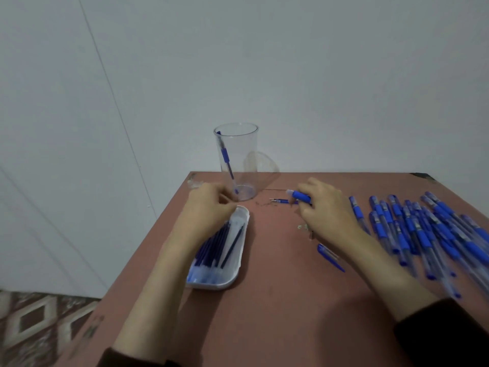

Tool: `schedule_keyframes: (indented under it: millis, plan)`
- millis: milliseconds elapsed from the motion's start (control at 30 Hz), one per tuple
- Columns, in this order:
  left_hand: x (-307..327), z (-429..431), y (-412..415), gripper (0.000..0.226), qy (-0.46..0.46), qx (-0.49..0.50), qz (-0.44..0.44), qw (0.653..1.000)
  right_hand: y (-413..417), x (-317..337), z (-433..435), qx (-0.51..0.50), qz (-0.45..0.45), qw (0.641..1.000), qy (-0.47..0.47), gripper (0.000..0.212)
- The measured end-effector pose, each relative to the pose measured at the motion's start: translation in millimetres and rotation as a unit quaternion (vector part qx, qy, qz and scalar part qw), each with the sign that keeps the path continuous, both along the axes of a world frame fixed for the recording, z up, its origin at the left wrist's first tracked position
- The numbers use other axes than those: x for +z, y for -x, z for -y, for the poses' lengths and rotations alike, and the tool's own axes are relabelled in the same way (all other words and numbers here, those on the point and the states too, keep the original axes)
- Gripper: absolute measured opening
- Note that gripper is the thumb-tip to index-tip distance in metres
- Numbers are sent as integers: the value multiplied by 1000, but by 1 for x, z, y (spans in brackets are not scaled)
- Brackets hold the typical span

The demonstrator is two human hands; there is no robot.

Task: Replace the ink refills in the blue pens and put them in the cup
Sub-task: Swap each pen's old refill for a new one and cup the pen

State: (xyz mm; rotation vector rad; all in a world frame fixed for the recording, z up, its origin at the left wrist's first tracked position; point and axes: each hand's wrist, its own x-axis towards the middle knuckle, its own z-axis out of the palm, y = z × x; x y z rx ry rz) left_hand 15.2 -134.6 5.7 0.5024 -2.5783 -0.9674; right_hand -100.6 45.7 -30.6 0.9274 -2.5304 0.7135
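Fingers (308, 184) of right hand (328, 207) clasp slim blue pen (301, 196); left hand (209, 210) over rounded white tray (227, 284), grasp unclear.

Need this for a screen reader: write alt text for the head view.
The right hand holds a blue pen, the left hand at a white tray of refills. A clear cup behind holds one pen; more pens lie at the right.

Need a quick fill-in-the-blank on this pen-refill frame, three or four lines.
1. The cup holds ___ pen.
2. The refills lie in a white ___.
3. The ___ hand grips a barrel.
4. The pen pile lies to the cup's ___.
Missing: one; tray; right; right.
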Motion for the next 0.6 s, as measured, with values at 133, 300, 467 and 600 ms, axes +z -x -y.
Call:
schedule_keyframes:
  millis: [133,300,467,600]
  plan:
    - [-8,-2,-4,12,145,-37,191,970,0,-2,-2,3,-2,1000,2,42]
    - [-17,-5,5,14,206,-12,204,957,-2,-1,-3,-6,13,1000,18,45]
    - [4,4,1,29,85,33,100,991,-4,5,-7,-29,26,998,55,22]
    - [24,-16,14,7,-246,-53,-92,963,-8,14,-11,-13,52,996,72,20]
